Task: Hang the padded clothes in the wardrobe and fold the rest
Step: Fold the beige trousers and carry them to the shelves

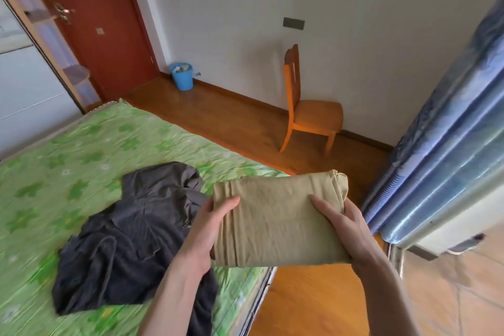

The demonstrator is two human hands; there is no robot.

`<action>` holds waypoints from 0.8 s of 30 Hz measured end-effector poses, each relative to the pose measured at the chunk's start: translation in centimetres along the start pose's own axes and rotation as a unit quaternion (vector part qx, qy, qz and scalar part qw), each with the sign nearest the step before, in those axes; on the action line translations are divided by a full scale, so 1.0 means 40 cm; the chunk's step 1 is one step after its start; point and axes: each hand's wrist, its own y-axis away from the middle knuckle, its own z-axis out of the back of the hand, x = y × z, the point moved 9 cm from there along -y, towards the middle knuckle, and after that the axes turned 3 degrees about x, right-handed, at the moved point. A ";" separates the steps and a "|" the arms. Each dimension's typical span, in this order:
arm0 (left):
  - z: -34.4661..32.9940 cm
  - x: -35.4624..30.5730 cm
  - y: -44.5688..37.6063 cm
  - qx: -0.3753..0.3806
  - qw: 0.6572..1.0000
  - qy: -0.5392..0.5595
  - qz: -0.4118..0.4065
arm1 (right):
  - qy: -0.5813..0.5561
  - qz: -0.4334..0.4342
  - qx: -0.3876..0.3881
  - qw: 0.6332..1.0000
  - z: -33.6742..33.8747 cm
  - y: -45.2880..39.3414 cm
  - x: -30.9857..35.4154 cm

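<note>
Head view: folded tan garment (pixel 278 219) held up in the near middle, over the right edge of the bed (pixel 81 161) and partly over the wooden floor (pixel 308 300). Left hand (pixel 207 229) grasping its left side, thumb on top and fingers underneath; right hand (pixel 346 226) grasping the right side the same way. Folded into a thick rectangle, with a bunched end showing at the far right corner.

Dark grey garment (pixel 131 237) lying crumpled and unfolded on the green sheet, just left of the held bundle, touching the left forearm. Wardrobe (pixel 24 84) at far left, apparently with sliding doors. Chair (pixel 308 112) against the far wall, blue bucket (pixel 182 75) by the red door (pixel 90 24), curtain (pixel 447 150) on the right.

Likely risks: bundle hanging past the bed edge, so a loosened grip would drop it onto the floor. Layers only pinched at the sides, so tilting could let the fold slide open. Setting it down on the grey heap would leave it lopsided and undo the fold.
</note>
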 end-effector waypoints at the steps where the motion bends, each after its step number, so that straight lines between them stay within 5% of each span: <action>1: -0.041 -0.011 -0.026 0.004 1.000 -0.006 -0.006 | -0.004 0.003 -0.012 1.000 0.040 -0.016 0.007; 11: -0.345 -0.064 -0.219 0.106 0.993 -0.061 -0.001 | -0.053 -0.013 -0.092 0.994 0.311 -0.165 0.027; 24: -0.605 -0.243 -0.718 0.091 0.995 -0.020 -0.028 | -0.004 -0.010 -0.071 0.997 0.478 -0.693 0.266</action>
